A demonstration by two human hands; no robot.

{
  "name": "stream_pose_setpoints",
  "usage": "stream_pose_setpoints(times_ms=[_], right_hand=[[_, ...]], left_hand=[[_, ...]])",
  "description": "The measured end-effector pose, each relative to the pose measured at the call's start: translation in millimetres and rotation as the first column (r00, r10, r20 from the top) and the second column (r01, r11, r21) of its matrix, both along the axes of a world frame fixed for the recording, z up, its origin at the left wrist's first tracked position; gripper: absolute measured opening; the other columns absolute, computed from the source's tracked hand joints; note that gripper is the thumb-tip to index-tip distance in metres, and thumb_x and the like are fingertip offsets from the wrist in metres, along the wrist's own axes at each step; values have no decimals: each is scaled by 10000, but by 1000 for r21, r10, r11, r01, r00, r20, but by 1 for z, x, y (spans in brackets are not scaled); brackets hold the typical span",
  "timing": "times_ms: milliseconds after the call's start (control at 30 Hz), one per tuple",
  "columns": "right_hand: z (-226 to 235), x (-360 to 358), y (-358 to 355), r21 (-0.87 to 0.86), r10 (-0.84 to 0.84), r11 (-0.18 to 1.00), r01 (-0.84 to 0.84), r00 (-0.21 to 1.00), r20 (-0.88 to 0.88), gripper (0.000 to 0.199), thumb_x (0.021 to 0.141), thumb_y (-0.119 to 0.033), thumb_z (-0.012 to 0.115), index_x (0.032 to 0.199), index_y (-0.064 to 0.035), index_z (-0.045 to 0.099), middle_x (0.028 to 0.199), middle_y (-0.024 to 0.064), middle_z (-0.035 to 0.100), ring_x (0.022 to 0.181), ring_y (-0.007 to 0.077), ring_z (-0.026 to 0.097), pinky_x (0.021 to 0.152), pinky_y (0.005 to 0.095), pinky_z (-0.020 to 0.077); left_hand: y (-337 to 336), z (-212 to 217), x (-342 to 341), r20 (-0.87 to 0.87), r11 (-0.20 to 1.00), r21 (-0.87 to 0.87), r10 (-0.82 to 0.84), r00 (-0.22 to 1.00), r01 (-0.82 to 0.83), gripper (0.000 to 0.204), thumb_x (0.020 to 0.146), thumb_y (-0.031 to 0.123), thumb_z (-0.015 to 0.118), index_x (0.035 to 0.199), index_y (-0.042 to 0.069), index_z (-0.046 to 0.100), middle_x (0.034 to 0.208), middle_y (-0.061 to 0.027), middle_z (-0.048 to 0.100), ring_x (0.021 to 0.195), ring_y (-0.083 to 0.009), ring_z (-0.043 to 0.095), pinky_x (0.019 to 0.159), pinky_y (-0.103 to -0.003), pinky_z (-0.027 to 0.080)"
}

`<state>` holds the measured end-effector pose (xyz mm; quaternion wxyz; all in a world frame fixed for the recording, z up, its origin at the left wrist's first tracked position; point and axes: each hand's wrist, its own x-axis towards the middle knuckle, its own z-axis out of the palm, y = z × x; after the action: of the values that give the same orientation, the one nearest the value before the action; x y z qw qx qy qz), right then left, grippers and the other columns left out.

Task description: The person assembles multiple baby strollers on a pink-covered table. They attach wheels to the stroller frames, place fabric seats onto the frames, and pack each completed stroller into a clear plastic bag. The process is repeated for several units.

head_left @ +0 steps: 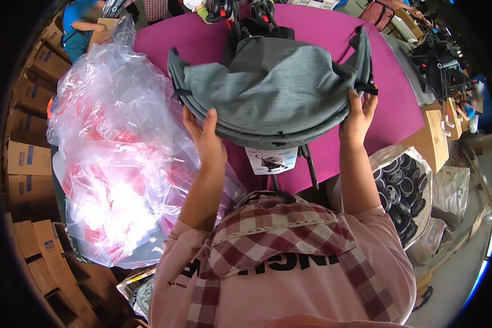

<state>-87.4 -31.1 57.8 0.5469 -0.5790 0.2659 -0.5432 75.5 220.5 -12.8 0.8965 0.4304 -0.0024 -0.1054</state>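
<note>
A grey-green fabric stroller canopy (281, 82) spans the space between my two hands, its curved rim toward me. My left hand (206, 134) is closed on the canopy's left end, thumb up against the rim. On the opposite end, my right hand (358, 117) grips the rim just below a black plastic clip (366, 88). Behind and partly under the canopy lies a folded stroller frame (249, 27) with black fabric and wheels at the far side. A printed card with a stroller picture (273, 160) hangs below the canopy's near edge.
A magenta-covered table (391, 117) lies in front of me. At left is a heap of clear plastic bags (120, 136), with cardboard boxes (30, 158) stacked beyond. A sack of black wheels (402, 188) stands at right. Another person (81, 27) works at the far left.
</note>
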Motion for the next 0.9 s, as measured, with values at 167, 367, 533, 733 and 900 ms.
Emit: stream_pose_setpoints(times_ms=[167,367,533,733,900], right_hand=[[-12,57,-21,26,222,975,-221,966,-130,776,886,-104,656,1532,58,257,1476,184,429,1370,269,411,1155,371,286],[-45,119,-115,78,532,846,-528,846,-43,763,872,-81,550,1556,32,230,1473,166,423,1375,251,394,1154,348,278],[-97,191,-209,269,676,719,-641,735,-57,732,880,-136,523,1540,40,260,1406,165,477,1292,232,449,1110,325,327],[-140,228,-276,324,697,673,-664,716,19,738,875,-130,508,1537,60,242,1422,179,460,1316,236,433,1111,321,329],[-166,257,-290,230,708,684,-692,706,15,748,853,-99,517,1527,80,249,1466,198,427,1365,261,406,1141,331,301]], left_hand=[[-66,-2,23,55,976,207,58,997,-68,670,952,152,588,1535,26,281,1490,-117,419,1347,-238,434,1140,-369,331],[-159,24,99,280,902,431,-163,946,28,668,917,114,516,1538,-27,314,1509,-150,444,1379,-250,426,1146,-342,308],[-249,24,175,303,778,622,-345,888,90,656,897,146,530,1502,-54,375,1459,-176,502,1333,-254,475,1135,-335,320],[-336,17,223,201,597,795,-430,880,110,640,892,155,551,1490,-30,414,1440,-163,515,1318,-248,483,1102,-325,351],[-338,-7,231,260,707,707,-270,927,8,657,896,124,532,1509,-45,368,1454,-155,493,1292,-244,506,1094,-318,371]])
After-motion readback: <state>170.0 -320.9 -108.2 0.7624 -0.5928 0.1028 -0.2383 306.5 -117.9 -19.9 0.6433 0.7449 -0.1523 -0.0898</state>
